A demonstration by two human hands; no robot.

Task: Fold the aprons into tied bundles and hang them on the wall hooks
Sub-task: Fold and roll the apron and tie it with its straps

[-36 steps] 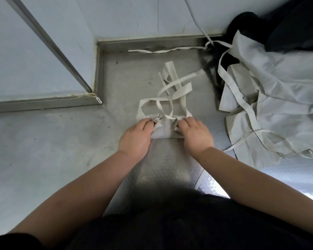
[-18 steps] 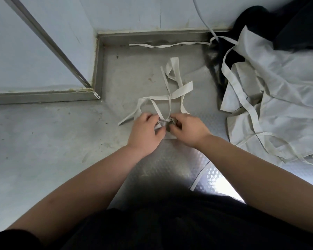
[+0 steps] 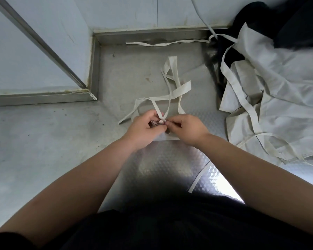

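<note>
A folded pale apron bundle point(image 3: 167, 137) lies on the textured metal surface point(image 3: 170, 159), mostly hidden under my hands. Its long cream straps point(image 3: 177, 91) loop and cross on the surface beyond it. My left hand point(image 3: 143, 129) and my right hand point(image 3: 186, 128) meet over the bundle's top. Each pinches a strap where the two straps cross. No wall hooks are in view.
A heap of unfolded pale aprons point(image 3: 271, 98) with trailing straps lies at the right, over dark cloth point(image 3: 287, 20). A loose strap point(image 3: 166, 44) lies along the back wall. A raised metal ledge point(image 3: 42, 97) and walls close off the left and back.
My hands have come together from the bundle's two corners to its middle. They now pinch the crossing straps, and one strap end has swung out to the left.
</note>
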